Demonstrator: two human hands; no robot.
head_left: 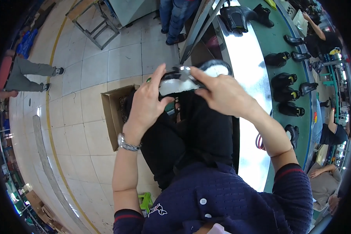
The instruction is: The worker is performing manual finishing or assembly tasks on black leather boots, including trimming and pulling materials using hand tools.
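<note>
Head view: L hand (146, 102) grips the left end of a black shoe w/ white lining (170, 87), held btwn both hands over a black-trousered lap (208, 130); R hand (228, 93) is closed round a small silver metal tool (185, 72) over the lining. Open brown cardboard box (110, 123) sits left of the lap, shiny metal benchtop (253, 156) to the right, black boots (276, 59) on a green worktop (277, 39) farther right.

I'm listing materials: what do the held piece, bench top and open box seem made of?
Held piece: black areas look glossy, perhaps leather or synthetic; the white areas' material is unclear. Bench top: probably sheet metal, given bright, blurred reflections. Open box: likely cardboard, matte brown, thin-walled.
</note>
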